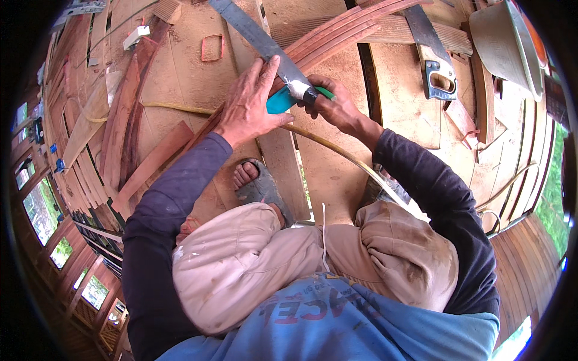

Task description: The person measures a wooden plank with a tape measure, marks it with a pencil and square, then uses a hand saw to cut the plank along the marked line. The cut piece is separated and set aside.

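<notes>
A long flat grey metal blade (250, 28) runs from the top edge down to a whitish section and a black end. My right hand (334, 105) is closed around that black end, its fingertips partly hidden beneath. A teal flat piece (279, 101) sits beside the whitish section, and a green bit (326, 93) shows by my right fingers; I cannot tell if they are one part. My left hand (251, 99) is open against the blade's left side, with fingers stretched along it and the thumb apart below the teal piece.
Curved reddish wood strips (343, 37) lie beyond my hands. On the right are a handsaw (438, 72) and a pale basin (503, 45). A yellow hose (337, 154) crosses the plank floor (328, 186), which has gaps. Boards (123, 114) lie to the left, near a white block (136, 37).
</notes>
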Available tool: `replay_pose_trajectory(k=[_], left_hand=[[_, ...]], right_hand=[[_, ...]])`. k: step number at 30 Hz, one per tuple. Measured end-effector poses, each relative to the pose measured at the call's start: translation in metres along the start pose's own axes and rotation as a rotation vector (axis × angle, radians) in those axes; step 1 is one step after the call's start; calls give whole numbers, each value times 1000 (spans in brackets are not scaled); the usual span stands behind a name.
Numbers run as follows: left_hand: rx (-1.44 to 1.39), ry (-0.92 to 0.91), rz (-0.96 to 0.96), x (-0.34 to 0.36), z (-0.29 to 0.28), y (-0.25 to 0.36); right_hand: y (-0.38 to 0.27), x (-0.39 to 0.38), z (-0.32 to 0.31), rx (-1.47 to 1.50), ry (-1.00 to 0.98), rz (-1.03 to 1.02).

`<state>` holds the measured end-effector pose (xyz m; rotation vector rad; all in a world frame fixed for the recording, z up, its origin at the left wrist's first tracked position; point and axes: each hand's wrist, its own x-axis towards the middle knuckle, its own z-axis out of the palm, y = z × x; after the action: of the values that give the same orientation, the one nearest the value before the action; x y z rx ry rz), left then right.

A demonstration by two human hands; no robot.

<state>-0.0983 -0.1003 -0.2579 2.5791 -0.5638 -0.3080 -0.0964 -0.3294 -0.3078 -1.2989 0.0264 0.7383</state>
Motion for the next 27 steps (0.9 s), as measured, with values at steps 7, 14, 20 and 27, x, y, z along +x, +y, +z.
replay_pose_trajectory(k=[7, 14, 20, 27], left_hand=[[26, 1, -10, -3, 1, 0], [24, 17, 36, -1, 2, -1], [26, -8, 26, -2, 0, -3], [41, -1, 30, -3, 0, -4]], right_hand=[[5, 1, -6, 24, -59, -19], [11, 0, -10, 20, -97, -71], [2, 0, -6, -35, -97, -12], [14, 5, -8, 21, -122, -60]])
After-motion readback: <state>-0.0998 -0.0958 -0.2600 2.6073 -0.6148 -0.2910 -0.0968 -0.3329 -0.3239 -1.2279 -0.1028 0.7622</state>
